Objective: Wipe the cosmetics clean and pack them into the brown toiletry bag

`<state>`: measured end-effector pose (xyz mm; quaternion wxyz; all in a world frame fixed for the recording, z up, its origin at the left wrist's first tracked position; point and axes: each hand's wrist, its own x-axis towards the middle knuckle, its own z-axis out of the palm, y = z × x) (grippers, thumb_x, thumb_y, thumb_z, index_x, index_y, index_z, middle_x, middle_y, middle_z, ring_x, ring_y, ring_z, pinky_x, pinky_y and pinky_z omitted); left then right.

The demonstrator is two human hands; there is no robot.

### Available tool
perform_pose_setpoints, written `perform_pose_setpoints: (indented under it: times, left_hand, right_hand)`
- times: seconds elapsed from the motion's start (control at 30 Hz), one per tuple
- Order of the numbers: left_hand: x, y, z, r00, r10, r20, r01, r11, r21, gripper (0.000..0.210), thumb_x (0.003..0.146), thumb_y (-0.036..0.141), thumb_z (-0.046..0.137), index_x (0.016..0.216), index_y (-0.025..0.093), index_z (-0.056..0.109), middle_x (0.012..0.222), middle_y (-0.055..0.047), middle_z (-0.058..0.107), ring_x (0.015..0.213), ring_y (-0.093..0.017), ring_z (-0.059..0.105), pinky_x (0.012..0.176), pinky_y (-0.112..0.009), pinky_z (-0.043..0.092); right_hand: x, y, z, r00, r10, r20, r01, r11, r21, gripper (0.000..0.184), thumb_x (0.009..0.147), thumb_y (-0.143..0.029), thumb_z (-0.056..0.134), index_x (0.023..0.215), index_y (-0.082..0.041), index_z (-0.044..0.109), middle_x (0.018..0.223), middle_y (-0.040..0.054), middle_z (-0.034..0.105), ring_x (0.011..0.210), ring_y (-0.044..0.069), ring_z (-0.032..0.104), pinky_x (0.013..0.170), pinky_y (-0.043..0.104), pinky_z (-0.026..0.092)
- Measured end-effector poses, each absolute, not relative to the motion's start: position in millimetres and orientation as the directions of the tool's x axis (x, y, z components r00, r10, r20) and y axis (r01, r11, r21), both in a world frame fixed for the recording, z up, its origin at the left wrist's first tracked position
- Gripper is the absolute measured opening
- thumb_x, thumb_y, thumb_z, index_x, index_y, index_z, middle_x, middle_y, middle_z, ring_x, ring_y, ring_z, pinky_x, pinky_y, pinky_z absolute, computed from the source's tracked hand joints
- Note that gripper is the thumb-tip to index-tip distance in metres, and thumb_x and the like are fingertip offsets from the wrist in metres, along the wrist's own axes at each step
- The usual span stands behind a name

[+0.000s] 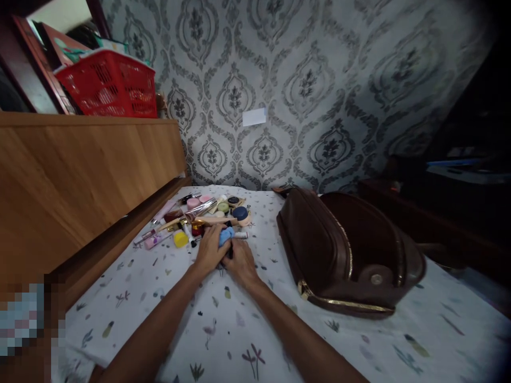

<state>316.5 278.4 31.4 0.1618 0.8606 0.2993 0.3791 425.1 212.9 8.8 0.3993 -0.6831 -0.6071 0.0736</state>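
"Pinching what, left of the brown bag (319,239)?"

"A soft-looking blue item (227,235): the left hand (211,246) is clasping it, the right hand (241,260) is pressing close, perhaps steadying; I cannot tell what that grip is holding."

"Why are cosmetics (203,208) lying left of the bag?"

"Probably for reach. Both are resting on a printed sheet (227,343); wallpaper (303,127) is rising behind the bag, a red basket (112,88) standing far left."

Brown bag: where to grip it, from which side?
I'd pinch the left rim of the brown bag, along the upright gold zipper, coming from above: fingers inside, thumb outside. The opening gapes upward and that edge stands raised, so both faces look reachable. It's also the side nearest the right hand.
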Motion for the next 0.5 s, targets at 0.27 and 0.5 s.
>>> perform_pose_setpoints:
  times: [0.27, 0.5]
  left_hand:
    - [319, 276, 34, 0.438, 0.744, 0.504, 0.196, -0.626, 0.755, 0.021, 0.087, 0.027, 0.055, 0.107, 0.022, 0.06, 0.105, -0.006, 0.067, 0.099, -0.024, 0.06, 0.092, -0.034, 0.043]
    - [312, 297, 22, 0.264, 0.871, 0.415, 0.033, -0.438, 0.898, 0.024, 0.08, 0.024, 0.059, 0.103, 0.021, 0.059, 0.102, -0.003, 0.066, 0.097, -0.022, 0.06, 0.093, -0.034, 0.045]
  right_hand:
    - [425, 211, 12, 0.252, 0.902, 0.351, 0.77, 0.033, -0.637, 0.03, 0.077, -0.029, 0.066, 0.103, -0.017, 0.058, 0.107, 0.0125, 0.067, 0.1, 0.03, 0.057, 0.085, 0.04, 0.043]
    - [423, 204, 19, 0.23, 0.92, 0.319, 0.732, 0.052, -0.679, 0.055, 0.07, -0.031, 0.076, 0.12, -0.019, 0.057, 0.116, 0.01, 0.068, 0.108, 0.032, 0.058, 0.089, 0.042, 0.044]
